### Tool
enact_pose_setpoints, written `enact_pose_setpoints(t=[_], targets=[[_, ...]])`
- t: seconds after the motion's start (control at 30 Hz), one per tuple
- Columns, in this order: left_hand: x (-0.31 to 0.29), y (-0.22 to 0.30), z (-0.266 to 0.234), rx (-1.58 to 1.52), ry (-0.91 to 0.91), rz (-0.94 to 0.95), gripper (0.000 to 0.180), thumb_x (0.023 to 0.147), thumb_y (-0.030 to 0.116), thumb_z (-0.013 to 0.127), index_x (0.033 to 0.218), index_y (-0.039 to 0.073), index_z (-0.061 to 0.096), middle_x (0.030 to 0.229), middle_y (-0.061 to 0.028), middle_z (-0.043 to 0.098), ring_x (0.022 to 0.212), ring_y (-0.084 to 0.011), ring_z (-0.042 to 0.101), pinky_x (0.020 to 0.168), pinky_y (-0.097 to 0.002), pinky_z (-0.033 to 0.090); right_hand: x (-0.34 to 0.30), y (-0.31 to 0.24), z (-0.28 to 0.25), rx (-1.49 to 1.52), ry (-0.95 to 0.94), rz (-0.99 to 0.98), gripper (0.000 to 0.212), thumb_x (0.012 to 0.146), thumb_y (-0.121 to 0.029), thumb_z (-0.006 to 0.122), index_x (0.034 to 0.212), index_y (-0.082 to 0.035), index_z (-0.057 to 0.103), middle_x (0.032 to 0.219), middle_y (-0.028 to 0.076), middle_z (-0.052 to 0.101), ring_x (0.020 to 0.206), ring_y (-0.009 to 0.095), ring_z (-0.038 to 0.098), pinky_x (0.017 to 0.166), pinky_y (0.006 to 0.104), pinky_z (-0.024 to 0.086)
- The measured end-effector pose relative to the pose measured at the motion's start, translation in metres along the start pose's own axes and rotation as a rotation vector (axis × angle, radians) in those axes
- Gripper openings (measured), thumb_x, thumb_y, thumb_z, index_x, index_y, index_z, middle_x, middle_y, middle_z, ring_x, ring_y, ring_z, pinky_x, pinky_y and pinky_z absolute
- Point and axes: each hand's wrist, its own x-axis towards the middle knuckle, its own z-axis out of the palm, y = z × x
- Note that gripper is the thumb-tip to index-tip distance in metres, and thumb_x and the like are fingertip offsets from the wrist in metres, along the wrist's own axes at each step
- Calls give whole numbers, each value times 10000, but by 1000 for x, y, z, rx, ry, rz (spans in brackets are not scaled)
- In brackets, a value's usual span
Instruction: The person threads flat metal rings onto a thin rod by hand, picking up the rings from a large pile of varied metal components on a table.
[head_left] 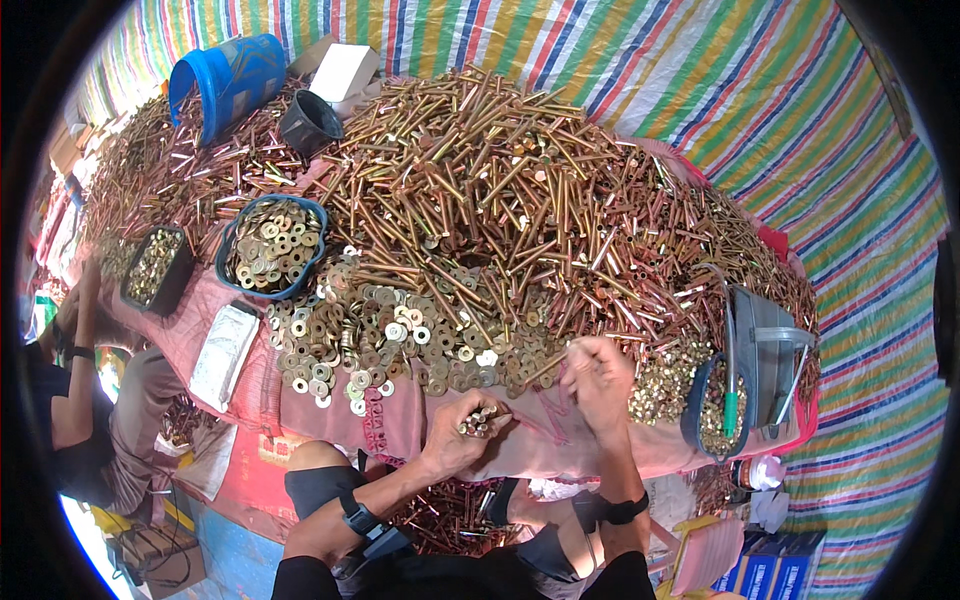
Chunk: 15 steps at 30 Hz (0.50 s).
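My left hand (458, 438) is wrapped round a bundle of brass-coloured bolts (478, 422), their ends pointing up, just over the cloth edge of the heap. To its right, my right hand (600, 380) is raised with curled fingers between the washers and the nuts. Whatever it may pinch is too small to make out. In front of both hands lie flat round washers (400, 325) in a loose spread. Behind them rises a large pile of long bolts (480, 190). Small nuts (665, 385) are heaped beside my right hand.
A blue tub of washers (318, 228) and a dark tray of nuts (180, 285) stand left. A blue bucket (215, 85) lies tipped behind. At right are a nut-filled container (692, 425) and a grey bin (765, 345). Another person's arm (80, 370) is at far left.
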Motion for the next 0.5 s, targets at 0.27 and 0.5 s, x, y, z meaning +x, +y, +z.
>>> enact_pose_setpoints(t=[0.27, 0.5], targets=[[1, 2, 3, -17, 37, 11, 194, 947, 20, 775, 999, 30, 588, 1008, -56, 725, 882, -101, 621, 782, -271, 522, -34, 3, 22, 13, -521, 136, 173, 1025, -147, 709, 1115, 0, 716, 911, 81, 761, 724, 103, 679, 602, 257, 563], [4, 9, 4, -34, 82, 19, 299, 962, 23, 765, 1253, 25, 699, 1060, -70, 756, 952, -114, 689, 856, -279, 572, -10, 27, -27, -294, -197, 251, 143, 979, -107, 727, 1022, 27, 753, 837, 53, 728, 687, 98, 662, 625, 256, 544]])
